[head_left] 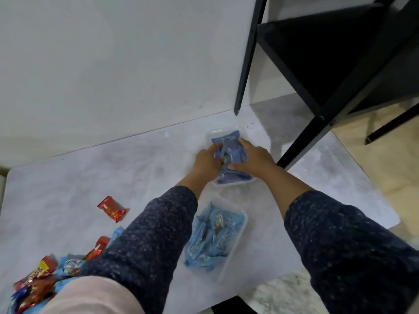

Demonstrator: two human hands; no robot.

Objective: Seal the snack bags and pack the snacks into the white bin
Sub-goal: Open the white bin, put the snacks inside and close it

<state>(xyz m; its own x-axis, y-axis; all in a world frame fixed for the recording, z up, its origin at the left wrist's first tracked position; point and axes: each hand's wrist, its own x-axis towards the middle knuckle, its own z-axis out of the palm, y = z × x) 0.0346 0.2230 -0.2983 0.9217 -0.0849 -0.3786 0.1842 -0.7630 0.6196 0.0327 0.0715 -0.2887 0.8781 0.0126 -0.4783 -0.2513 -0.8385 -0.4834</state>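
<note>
Pressing: both hands push blue packs (231, 152) down into the far bin (226, 132), near the table's (90, 177) back edge, beside the black shelf (317, 64).
L hand (207, 160): fingers bent over the packs' left side, tips tucked into the stack; grips or just presses, can't tell.
R hand (254, 158): fingers laid fairly straight across the top, thumb along the near edge; pressing down, not clearly curled round anything.
Far bin: clear/whitish tray, heaped w/ blue packs above the rim; judged about full.
Near bin (238, 241): 2nd tray, just in front of the far one, between the forearms; holds light-blue packs (210, 234) piled loosely. Looks mostly filled.
Loose snacks: one red pack (112, 208) alone on the table, well apart from both bins; mixed pile (45, 282) of red & blue packs at lower left, partly hidden by the L sleeve (145, 241).
Progress (est.): blue packs largely binned; red ones & the lower-left pile not yet packed. Roughly halfway or a bit past.
Sealing: no open bag mouth or clip visible; can't tell if any seal is done.
Left to do: settle the far stack, bin the loose pile.
</note>
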